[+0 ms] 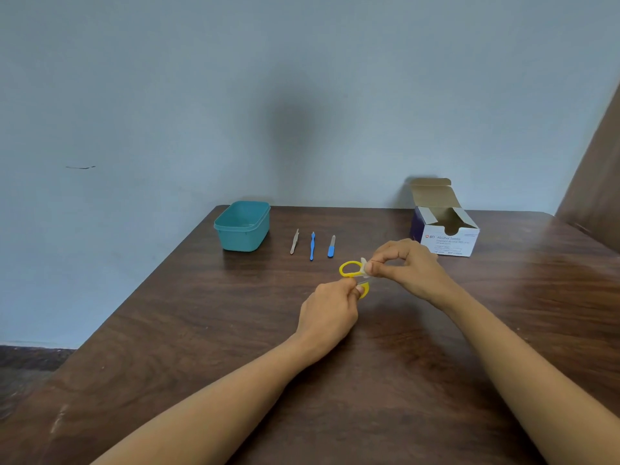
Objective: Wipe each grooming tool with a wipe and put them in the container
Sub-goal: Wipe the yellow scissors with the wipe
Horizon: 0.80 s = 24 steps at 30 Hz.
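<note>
My left hand [330, 312] grips small yellow-handled scissors [349, 269] above the table's middle; its fingers hide the lower handle loop and the blades. My right hand [407, 266] pinches a small white wipe [365, 266] against the upper yellow loop. Behind the hands lie three tools in a row: silver tweezers [294, 242], a slim blue tool [312, 246] and a nail file with a blue handle [331, 246]. A teal plastic container [242, 226] stands open at the back left of the table.
An open white box of alcohol swabs [448, 229] stands at the back right, its lid flap up. The dark wooden table [235, 330] meets a blue wall at the back. Its left edge runs diagonally, with floor beyond.
</note>
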Each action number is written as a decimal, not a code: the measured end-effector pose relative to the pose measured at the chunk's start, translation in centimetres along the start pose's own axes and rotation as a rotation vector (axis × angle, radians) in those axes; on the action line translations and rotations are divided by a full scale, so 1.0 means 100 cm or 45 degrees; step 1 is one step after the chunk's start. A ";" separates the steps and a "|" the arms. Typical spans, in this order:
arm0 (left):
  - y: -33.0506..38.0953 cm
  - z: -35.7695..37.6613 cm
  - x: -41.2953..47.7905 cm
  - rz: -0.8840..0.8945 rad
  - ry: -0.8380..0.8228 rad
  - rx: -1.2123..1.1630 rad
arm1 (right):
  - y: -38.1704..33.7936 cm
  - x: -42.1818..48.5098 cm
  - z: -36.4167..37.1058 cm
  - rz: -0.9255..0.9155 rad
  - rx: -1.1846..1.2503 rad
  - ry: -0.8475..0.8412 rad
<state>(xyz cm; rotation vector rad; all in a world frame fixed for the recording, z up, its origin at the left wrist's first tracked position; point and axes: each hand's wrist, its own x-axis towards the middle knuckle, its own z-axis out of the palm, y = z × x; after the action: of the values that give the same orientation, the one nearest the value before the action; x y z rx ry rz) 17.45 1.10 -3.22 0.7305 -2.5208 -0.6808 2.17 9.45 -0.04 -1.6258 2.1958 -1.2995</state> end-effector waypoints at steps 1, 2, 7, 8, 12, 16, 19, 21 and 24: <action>0.000 0.000 0.000 -0.003 0.009 -0.015 | 0.001 0.001 -0.002 0.022 0.023 -0.019; 0.001 0.000 -0.001 -0.006 0.013 -0.027 | 0.002 0.002 -0.003 0.057 0.053 -0.037; 0.001 -0.001 0.000 -0.006 -0.008 -0.018 | 0.002 0.000 -0.003 0.126 0.088 -0.041; 0.000 -0.002 0.000 -0.007 -0.012 -0.005 | 0.001 0.000 -0.002 0.124 0.081 -0.026; 0.002 -0.001 -0.001 0.008 -0.028 0.043 | 0.000 0.002 0.002 0.135 0.078 0.007; 0.003 -0.002 -0.002 0.006 -0.014 0.006 | 0.002 0.005 0.002 0.077 -0.007 0.025; 0.002 -0.002 -0.002 0.004 -0.007 -0.008 | 0.000 0.003 0.001 -0.010 -0.140 0.056; 0.002 -0.001 -0.002 -0.003 -0.003 -0.014 | 0.001 0.002 -0.001 -0.061 -0.229 0.066; 0.001 -0.001 -0.002 -0.014 0.008 -0.033 | 0.001 0.000 -0.009 -0.087 -0.378 0.075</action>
<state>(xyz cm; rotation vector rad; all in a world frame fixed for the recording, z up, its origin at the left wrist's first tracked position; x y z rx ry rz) 17.60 1.25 -3.12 0.7367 -2.4995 -0.7125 1.65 9.95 0.43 -1.7968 2.4885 -1.0900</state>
